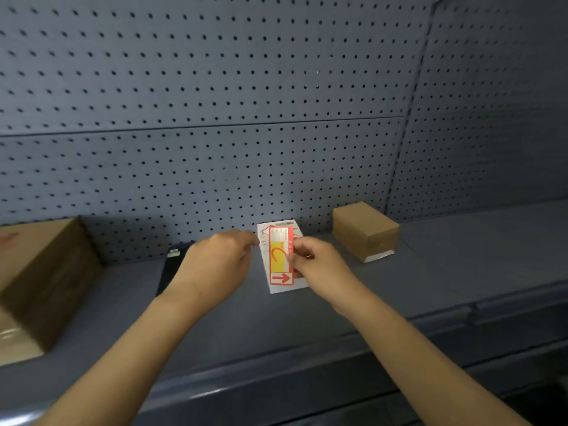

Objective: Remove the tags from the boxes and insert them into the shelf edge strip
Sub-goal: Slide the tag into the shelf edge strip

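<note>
A red, yellow and white tag [280,256] with a red arrow at its lower end is held upright over a white flat box [287,289] lying on the grey shelf [430,272]. My right hand [313,265] pinches the tag's right edge. My left hand [218,265] hovers just left of the tag, fingers curled and blurred, with its fingertips near the tag's top left corner; no grip on the tag shows. The shelf edge strip [307,376] runs along the shelf's front below my forearms.
A small brown cardboard box [365,230] stands at the right against the perforated back panel [215,118]. A large brown carton [40,278] fills the left end. A flat black item [172,272] lies partly hidden behind my left hand.
</note>
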### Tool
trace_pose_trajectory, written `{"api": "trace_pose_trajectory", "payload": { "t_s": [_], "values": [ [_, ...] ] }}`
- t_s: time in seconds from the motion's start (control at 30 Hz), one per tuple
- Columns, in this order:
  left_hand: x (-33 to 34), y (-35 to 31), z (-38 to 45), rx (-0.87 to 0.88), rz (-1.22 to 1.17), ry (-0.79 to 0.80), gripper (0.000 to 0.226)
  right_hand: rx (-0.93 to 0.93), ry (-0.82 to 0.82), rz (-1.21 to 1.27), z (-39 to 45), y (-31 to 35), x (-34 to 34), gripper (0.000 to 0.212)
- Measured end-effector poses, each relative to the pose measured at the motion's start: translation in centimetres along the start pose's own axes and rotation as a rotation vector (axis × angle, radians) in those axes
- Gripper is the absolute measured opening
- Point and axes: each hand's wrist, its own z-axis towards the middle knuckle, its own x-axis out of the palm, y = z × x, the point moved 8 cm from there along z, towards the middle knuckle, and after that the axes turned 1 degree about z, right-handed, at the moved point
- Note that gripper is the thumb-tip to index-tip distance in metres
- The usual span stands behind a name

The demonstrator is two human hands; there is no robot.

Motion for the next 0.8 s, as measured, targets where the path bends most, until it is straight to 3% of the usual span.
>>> {"api": "trace_pose_trajectory", "payload": {
  "t_s": [0.23, 0.7, 0.8],
  "values": [
    [-1.8, 6.2, -5.6, -0.090, 0.041, 0.045, 0.025, -0.048, 0.084, -0.104, -2.3, 2.3, 7.3, 0.016],
    [-1.7, 12.7, -15.4, 0.014, 0.045, 0.135, 0.032, -0.132, 0.112, -0.246, -7.2, 4.3, 18.9, 0.019],
    [-2.0, 14.3, -16.8, -0.034, 0.058, 0.145, 0.027, -0.157, 0.132, -0.262, -7.5, 4.5, 20.4, 0.018]
  ]
}}
